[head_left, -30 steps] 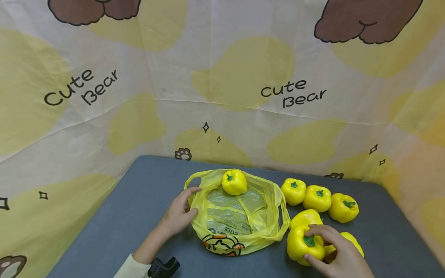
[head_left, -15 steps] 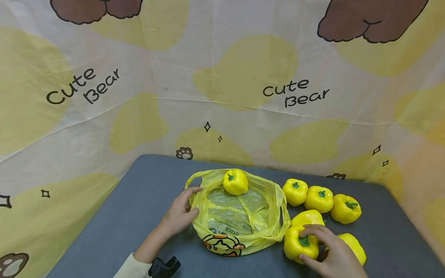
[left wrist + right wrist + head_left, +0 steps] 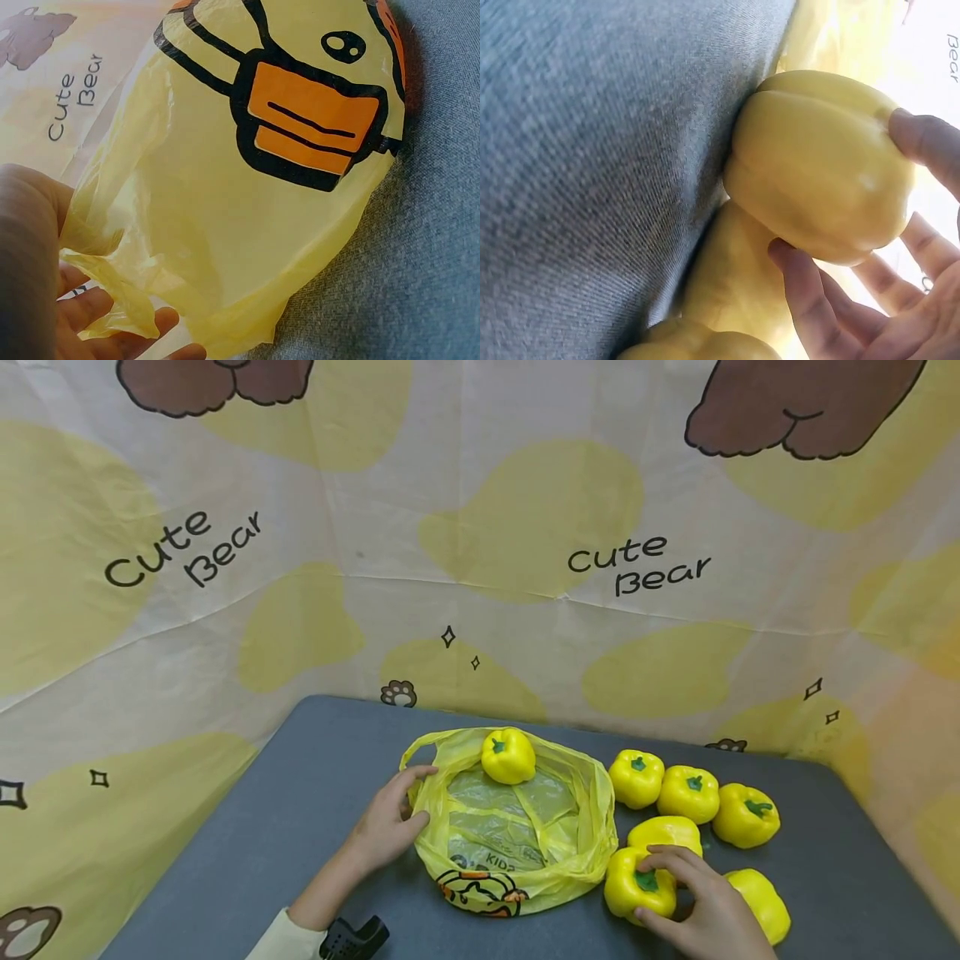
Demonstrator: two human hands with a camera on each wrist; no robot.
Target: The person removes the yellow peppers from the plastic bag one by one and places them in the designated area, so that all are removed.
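Observation:
A yellow plastic bag [image 3: 592, 827] with a cartoon face stands with its mouth spread wide. My left hand [image 3: 386, 822] holds its left rim near the handle; in the left wrist view, film lies between that hand's thumb and fingers [image 3: 90, 307]. One yellow bell pepper [image 3: 508, 757] is at the far side of the bag's mouth. Just right of the bag, my right hand [image 3: 708, 902] grips another yellow bell pepper [image 3: 628, 885] by thumb and fingertips. That pepper [image 3: 821, 165] sits low against the table in the right wrist view, next to other peppers.
Behind the gripped pepper lies another bell pepper [image 3: 666, 835]. A row of three peppers [image 3: 688, 793] stands farther back, and one more pepper [image 3: 761, 906] is right of my right hand. A printed cloth [image 3: 510, 527] hangs behind the grey table [image 3: 300, 777].
My right hand has moved left with the bell pepper, up to the bag's right side. The bag's right handle has shifted slightly inward. My left hand has stayed at the rim.

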